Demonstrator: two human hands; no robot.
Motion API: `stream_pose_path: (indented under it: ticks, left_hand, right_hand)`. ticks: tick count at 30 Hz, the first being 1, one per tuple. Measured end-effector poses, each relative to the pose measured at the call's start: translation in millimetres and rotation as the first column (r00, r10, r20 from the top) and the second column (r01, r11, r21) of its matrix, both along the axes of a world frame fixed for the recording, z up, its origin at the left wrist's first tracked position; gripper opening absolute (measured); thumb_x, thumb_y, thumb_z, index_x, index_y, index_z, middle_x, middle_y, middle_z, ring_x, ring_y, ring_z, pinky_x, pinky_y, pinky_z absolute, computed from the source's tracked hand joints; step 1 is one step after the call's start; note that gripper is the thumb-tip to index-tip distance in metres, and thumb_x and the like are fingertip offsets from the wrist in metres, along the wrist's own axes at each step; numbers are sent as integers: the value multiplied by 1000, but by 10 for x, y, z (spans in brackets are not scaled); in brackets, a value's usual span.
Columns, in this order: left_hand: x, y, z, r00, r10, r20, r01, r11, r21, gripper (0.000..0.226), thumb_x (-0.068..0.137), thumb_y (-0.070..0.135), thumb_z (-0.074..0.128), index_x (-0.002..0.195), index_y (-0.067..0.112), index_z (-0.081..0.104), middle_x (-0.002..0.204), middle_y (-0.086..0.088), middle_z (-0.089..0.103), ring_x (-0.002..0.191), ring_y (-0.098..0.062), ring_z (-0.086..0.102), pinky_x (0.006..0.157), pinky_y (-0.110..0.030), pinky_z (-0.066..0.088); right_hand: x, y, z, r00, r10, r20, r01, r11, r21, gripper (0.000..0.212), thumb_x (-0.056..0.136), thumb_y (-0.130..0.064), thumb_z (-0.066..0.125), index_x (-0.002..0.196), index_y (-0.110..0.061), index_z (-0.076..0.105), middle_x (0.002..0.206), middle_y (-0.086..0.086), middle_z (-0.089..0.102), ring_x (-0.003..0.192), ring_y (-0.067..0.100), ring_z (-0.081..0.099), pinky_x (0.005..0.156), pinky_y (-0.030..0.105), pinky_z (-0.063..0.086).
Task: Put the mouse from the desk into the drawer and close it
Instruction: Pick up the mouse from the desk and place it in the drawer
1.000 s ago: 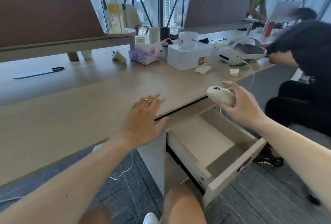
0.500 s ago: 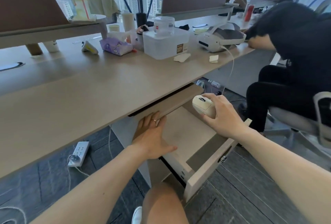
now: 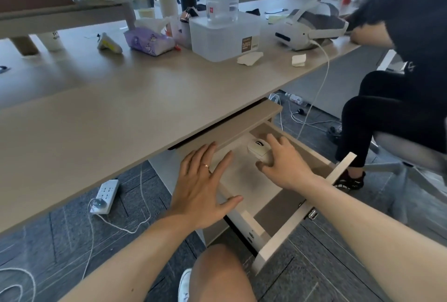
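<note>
A white mouse rests low inside the open drawer, near its back under the desk edge. My right hand is curled over the mouse, thumb and fingers still around it. My left hand hovers flat with fingers spread over the drawer's left side, holding nothing. The drawer is pulled far out, its pale front panel toward me.
A seated person in black is close on the right, legs beside the drawer. A clear plastic box, a purple pouch and a white headset sit on the desk. A power strip and cables lie on the floor.
My right hand has carried the mouse from above the desk edge down into the drawer. My left hand dropped from the desktop to the drawer's left side.
</note>
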State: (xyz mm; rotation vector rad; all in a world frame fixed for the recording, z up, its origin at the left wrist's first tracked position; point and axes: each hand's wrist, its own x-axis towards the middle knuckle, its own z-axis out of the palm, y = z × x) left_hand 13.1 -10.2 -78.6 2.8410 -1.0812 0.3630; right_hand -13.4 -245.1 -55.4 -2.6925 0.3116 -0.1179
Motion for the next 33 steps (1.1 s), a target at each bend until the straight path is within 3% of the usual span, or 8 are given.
stream_pose_path:
  ticks: [3, 5, 10, 16, 20, 26, 33]
  left_hand:
    - [17, -11, 19, 1000, -12, 1, 12, 1000, -6, 98, 83, 85, 34, 161, 30, 13, 168, -14, 14, 152, -31, 15, 118, -48, 17]
    - [38, -11, 13, 1000, -8, 3, 8, 1000, 1, 98, 82, 85, 34, 161, 30, 13, 168, -13, 14, 152, -29, 14, 118, -47, 17]
    - [40, 2, -4, 1000, -1, -7, 1, 1000, 2, 100, 81, 85, 37, 160, 29, 17, 167, -13, 15, 151, -29, 15, 117, -47, 17]
    - [34, 7, -13, 1000, 7, -11, -7, 1000, 0, 100, 80, 83, 40, 160, 26, 20, 167, -14, 16, 151, -30, 16, 118, -49, 16]
    - [30, 1, -9, 1000, 7, -17, -7, 1000, 6, 100, 81, 84, 39, 160, 26, 20, 167, -15, 14, 152, -30, 15, 119, -49, 16]
    - [22, 5, -9, 1000, 11, -21, -10, 1000, 19, 100, 81, 84, 36, 161, 26, 18, 168, -15, 11, 153, -30, 12, 120, -49, 13]
    - [21, -7, -9, 1000, 18, -26, -17, 1000, 25, 100, 81, 84, 37, 161, 26, 17, 168, -14, 10, 153, -30, 11, 120, -50, 14]
  right_hand:
    - [94, -22, -129, 993, -4, -120, 6, 1000, 17, 73, 87, -34, 68, 149, -37, 29, 129, 7, 44, 100, 28, 56, 78, 36, 48]
    - [166, -23, -241, 974, 15, -227, -11, 1000, 21, 73, 87, -32, 69, 149, -35, 30, 133, 9, 44, 103, 30, 58, 82, 39, 51]
    - [277, 90, -479, 921, 42, -387, -75, 995, -69, 76, 83, -44, 68, 147, -28, 31, 128, 10, 46, 110, 34, 59, 89, 39, 50]
    - [332, 103, -540, 923, 31, -385, -93, 985, -144, 78, 79, -46, 72, 144, -26, 33, 129, 8, 45, 115, 34, 57, 90, 41, 50]
    - [283, 42, -472, 931, 91, -353, -142, 982, -121, 89, 77, -54, 71, 150, -32, 26, 139, 6, 40, 120, 31, 53, 94, 42, 50]
    - [144, -58, -453, 832, 312, -460, -413, 900, -136, 83, 90, -22, 61, 157, -42, 15, 163, 4, 15, 134, 32, 44, 106, 37, 43]
    - [244, -107, -519, 849, 242, -469, -365, 911, -190, 82, 95, -13, 54, 159, -39, 10, 165, 5, 9, 135, 35, 42, 108, 37, 41]
